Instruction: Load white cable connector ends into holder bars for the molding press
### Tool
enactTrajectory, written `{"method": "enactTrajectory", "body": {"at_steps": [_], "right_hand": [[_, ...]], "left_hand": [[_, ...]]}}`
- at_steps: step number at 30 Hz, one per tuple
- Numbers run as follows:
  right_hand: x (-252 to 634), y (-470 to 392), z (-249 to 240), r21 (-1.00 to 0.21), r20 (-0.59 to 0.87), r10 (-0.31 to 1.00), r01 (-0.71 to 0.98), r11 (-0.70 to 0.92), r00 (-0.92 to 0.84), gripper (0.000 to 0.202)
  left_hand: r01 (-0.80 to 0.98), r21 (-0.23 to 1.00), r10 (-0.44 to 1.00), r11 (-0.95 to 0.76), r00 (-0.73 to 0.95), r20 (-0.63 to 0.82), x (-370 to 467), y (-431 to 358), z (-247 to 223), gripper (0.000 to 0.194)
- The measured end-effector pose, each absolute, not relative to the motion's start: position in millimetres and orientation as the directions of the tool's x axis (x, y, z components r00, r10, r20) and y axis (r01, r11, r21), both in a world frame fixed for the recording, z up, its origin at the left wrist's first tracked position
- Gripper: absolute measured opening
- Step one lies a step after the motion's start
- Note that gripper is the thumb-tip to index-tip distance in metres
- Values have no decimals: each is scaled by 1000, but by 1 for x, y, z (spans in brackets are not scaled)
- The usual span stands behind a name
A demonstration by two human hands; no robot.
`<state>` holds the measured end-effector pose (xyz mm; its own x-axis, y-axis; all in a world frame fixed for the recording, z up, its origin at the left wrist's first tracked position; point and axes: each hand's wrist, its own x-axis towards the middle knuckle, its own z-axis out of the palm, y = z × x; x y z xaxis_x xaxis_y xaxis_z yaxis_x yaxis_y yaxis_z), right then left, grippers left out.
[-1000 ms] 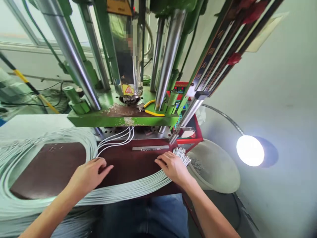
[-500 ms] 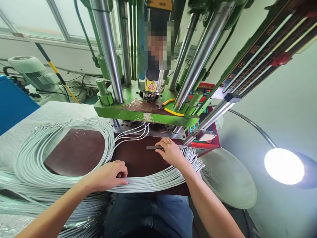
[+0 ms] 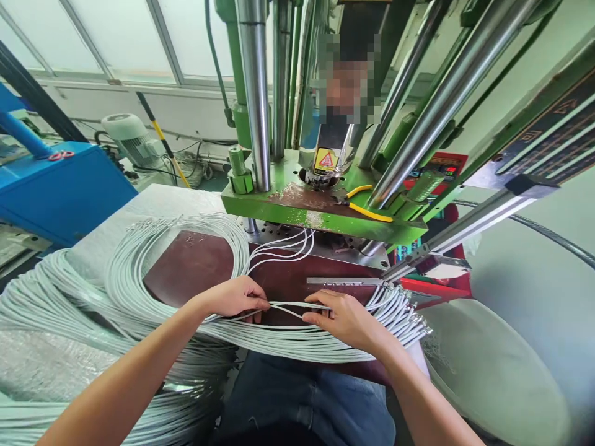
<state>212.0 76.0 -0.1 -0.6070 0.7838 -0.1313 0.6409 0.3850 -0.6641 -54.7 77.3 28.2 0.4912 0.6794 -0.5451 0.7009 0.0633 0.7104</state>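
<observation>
My left hand is closed, its fingers pinching a few white cables lifted from the bundle. To its right, my right hand grips the same cables between thumb and fingers, and a short stretch spans the gap. Below both hands, a thick bundle of white cables curves along the front of the brown board, its metal-tipped ends fanned out at the right. Just beyond my right hand lies a flat metal bar with small notches. Several cables run from the coil into the press.
The green press plate stands behind the board, with yellow-handled pliers on top. A slanted metal rail reaches in at the right above a round pale basin. More cable bundles hang at the left.
The view has turned left. My right hand has let go of the bar and taken hold of cables; my left hand has gone from resting on the bundle to pinching a few lifted cables.
</observation>
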Motion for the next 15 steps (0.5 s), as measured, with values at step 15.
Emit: {"method": "enactTrajectory", "body": {"at_steps": [15], "right_hand": [[208, 84, -1, -675, -54, 819, 625, 391, -571, 21]], "left_hand": [[900, 341, 800, -270, 407, -441, -64, 48, 40, 8]]}}
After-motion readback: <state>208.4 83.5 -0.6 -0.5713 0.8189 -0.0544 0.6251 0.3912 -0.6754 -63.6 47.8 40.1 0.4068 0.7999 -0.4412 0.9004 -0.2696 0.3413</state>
